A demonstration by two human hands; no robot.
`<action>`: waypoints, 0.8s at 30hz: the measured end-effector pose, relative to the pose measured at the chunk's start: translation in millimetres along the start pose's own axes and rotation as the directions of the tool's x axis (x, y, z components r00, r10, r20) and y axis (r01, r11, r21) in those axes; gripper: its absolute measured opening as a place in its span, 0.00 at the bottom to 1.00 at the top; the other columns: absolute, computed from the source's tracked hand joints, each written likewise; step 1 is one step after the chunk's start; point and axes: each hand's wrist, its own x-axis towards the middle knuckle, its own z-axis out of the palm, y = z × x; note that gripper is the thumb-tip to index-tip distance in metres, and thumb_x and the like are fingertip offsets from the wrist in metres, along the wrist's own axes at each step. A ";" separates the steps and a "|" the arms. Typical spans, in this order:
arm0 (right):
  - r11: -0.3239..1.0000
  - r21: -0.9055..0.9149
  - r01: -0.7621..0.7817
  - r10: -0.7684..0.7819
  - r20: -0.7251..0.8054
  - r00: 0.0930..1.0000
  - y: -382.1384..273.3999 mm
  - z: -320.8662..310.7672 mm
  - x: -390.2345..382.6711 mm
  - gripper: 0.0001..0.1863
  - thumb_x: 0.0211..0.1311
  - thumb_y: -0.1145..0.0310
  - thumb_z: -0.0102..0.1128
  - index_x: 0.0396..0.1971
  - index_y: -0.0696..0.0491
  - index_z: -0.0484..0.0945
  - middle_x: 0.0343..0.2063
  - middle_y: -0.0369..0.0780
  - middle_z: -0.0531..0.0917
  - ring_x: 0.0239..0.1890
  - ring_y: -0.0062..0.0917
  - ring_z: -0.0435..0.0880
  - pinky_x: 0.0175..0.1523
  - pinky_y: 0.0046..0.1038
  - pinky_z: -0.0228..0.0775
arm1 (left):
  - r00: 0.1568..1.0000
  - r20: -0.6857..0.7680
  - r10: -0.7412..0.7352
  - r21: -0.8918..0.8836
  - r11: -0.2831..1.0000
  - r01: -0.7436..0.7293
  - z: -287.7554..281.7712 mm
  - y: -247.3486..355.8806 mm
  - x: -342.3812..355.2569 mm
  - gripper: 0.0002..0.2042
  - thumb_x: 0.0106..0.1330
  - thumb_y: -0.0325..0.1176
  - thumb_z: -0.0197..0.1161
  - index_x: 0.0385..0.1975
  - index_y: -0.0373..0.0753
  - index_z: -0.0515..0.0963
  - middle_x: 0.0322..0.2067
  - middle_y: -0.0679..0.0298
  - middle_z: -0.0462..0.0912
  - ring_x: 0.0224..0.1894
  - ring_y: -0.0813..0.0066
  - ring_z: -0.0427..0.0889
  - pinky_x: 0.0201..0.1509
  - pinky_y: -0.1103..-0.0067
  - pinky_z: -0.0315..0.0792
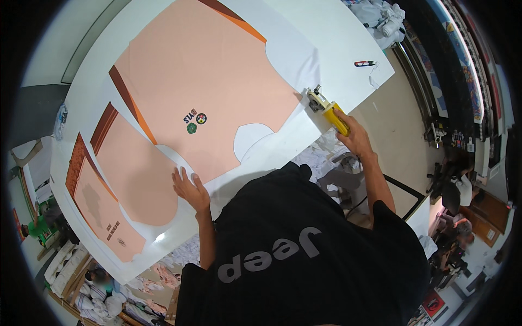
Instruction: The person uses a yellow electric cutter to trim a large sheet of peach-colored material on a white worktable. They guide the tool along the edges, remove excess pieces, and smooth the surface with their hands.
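My right hand grips the yellow handle of an electric fabric cutter, whose metal head stands at the right edge of a large peach garment piece with printed emblems. My left hand has its fingers spread at the lower edge of the peach layout, beside a white curved cut-out. Left of it lie a smaller peach piece with rust trim and a narrower printed one. These pieces rest on a white table, with white margins of material around them.
A marker lies on the table's right part, below piled white cloth. Scraps lie below the near edge. A long machine runs along the right. Other people are at the lower left, left edge and right side.
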 end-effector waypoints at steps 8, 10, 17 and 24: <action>0.998 -0.017 0.067 -0.067 -0.002 0.998 2.5 -1.0 15.8 0.46 0.59 0.71 0.70 0.80 0.31 0.72 0.57 0.50 0.86 0.59 0.50 0.86 0.66 0.44 0.79 | 1.000 -0.015 -0.022 0.016 1.000 0.022 -0.3 -18.0 -30.8 0.28 0.87 0.43 0.50 0.79 0.32 0.67 0.84 0.47 0.59 0.88 0.43 0.50 0.86 0.41 0.37; 0.998 -0.013 0.065 -0.065 0.010 0.998 0.5 -1.9 18.3 0.45 0.59 0.70 0.70 0.80 0.31 0.72 0.56 0.50 0.86 0.58 0.50 0.86 0.65 0.44 0.79 | 1.000 -0.005 -0.023 0.030 0.999 0.024 2.6 -20.6 -34.3 0.29 0.87 0.44 0.49 0.79 0.32 0.66 0.84 0.47 0.59 0.88 0.44 0.50 0.87 0.41 0.37; 1.000 -0.019 0.011 -0.009 0.096 0.995 -7.4 -7.1 32.2 0.48 0.57 0.72 0.73 0.81 0.34 0.71 0.63 0.52 0.85 0.65 0.48 0.85 0.72 0.42 0.77 | 0.999 0.002 -0.045 0.071 0.997 0.044 14.8 -22.3 -42.6 0.30 0.87 0.46 0.48 0.81 0.32 0.64 0.85 0.48 0.58 0.89 0.47 0.49 0.87 0.44 0.35; 1.000 -0.018 0.002 0.000 0.090 0.996 -18.4 2.0 51.7 0.47 0.58 0.73 0.72 0.81 0.34 0.71 0.65 0.52 0.85 0.66 0.47 0.85 0.73 0.41 0.78 | 0.999 -0.006 -0.041 0.055 0.998 0.041 14.9 -23.0 -41.7 0.30 0.87 0.46 0.48 0.80 0.32 0.66 0.84 0.48 0.60 0.88 0.48 0.51 0.88 0.46 0.35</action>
